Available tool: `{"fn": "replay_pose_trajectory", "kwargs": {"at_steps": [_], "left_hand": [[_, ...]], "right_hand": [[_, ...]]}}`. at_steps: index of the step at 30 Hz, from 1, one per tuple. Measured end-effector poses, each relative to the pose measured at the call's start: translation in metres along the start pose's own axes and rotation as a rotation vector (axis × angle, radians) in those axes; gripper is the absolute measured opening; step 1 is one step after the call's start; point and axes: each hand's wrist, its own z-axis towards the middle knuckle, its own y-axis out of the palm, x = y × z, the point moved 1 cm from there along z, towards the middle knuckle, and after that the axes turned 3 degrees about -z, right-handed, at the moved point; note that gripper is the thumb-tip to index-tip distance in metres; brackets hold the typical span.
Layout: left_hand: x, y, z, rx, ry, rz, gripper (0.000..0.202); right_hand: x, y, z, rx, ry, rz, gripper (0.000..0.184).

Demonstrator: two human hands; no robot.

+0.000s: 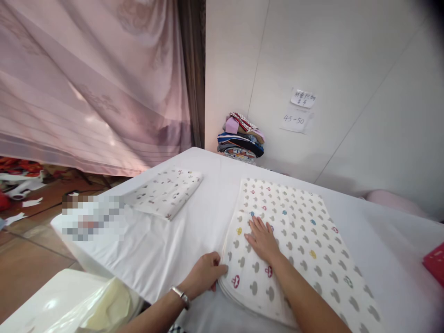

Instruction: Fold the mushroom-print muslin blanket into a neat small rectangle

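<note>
A white cloth (pixel 298 226) printed with grey and coloured mushrooms lies on the table in front of me, its near-left part folded over in layers with a rounded corner. My left hand (pixel 207 273), with a silver bracelet at the wrist, pinches the layered left edge of this cloth between thumb and curled fingers. Flat on top of the folded part rests my right hand (pixel 262 237), fingers spread. Farther left lies a folded white cloth (pixel 166 192) with a small scattered print, apart from both hands.
White fabric covers the table (pixel 215 180). Folded textiles (pixel 241 138) are stacked at its far edge by the wall, below paper notes (pixel 294 121). A pink curtain (pixel 97 83) hangs left. A red item (pixel 435 263) sits at right; a white surface (pixel 52 300) stands lower left.
</note>
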Motion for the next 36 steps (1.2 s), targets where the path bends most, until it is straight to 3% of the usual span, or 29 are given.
{"fn": "replay_pose_trajectory", "kwargs": {"at_steps": [3,7,11,14,19,22,26,28,31,36], "left_hand": [[0.004,0.002,0.0,-0.015,0.019,-0.055,0.013],[0.02,0.008,-0.005,-0.017,0.053,-0.168,0.017],[0.035,0.014,-0.011,-0.056,0.095,-0.315,0.015],[0.039,0.02,-0.015,-0.135,0.092,-0.461,0.018],[0.034,0.024,-0.01,-0.242,0.01,-0.616,0.025],[0.032,0.01,0.009,-0.154,0.071,-0.454,0.02],[0.037,-0.024,0.049,0.207,0.332,-0.007,0.031],[0.042,-0.035,0.072,0.306,0.496,0.251,0.048],[0.051,-0.035,0.109,0.328,0.665,0.489,0.069],[0.071,-0.019,0.153,0.377,0.858,0.592,0.076]], "right_hand": [[-0.008,-0.008,-0.003,0.009,0.046,0.106,0.059],[-0.04,-0.015,-0.024,0.153,0.066,0.412,0.05],[-0.072,-0.015,-0.058,0.035,0.093,0.74,0.053],[-0.078,-0.013,-0.078,-0.057,0.144,0.926,0.058],[-0.073,-0.003,-0.089,-0.035,0.234,0.941,0.075],[-0.07,-0.003,-0.088,-0.001,0.232,0.938,0.066],[-0.063,-0.026,-0.09,-0.008,0.215,1.029,0.059],[-0.06,-0.045,-0.095,-0.014,0.217,1.084,0.057],[-0.056,-0.077,-0.106,-0.033,0.22,1.129,0.056],[-0.031,-0.128,-0.146,-0.048,0.238,1.007,0.058]]}}
